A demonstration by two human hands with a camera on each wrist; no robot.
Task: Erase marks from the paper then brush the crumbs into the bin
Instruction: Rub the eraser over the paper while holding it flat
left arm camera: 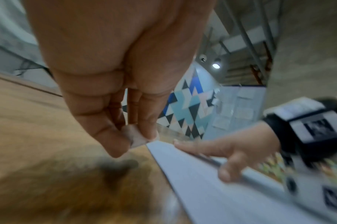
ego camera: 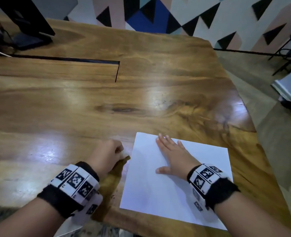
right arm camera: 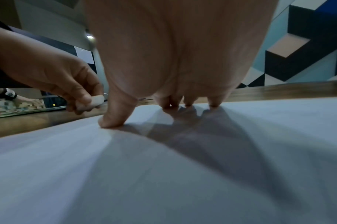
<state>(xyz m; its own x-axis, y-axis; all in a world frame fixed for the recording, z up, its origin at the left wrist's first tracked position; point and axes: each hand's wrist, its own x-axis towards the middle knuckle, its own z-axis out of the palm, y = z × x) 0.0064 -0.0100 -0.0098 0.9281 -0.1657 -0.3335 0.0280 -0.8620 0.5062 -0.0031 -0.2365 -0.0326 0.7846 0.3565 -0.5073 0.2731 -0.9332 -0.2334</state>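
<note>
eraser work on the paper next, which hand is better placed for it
Left. The left hand already pinches the eraser just beside the paper's left edge, while the right hand lies flat on the sheet, pinning it.

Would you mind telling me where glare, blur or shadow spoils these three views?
Head view: bright glare patches on the table. Left wrist view: foreground table blurred, eraser soft. Right wrist view: the right hand casts a dark shadow across the paper.
</note>
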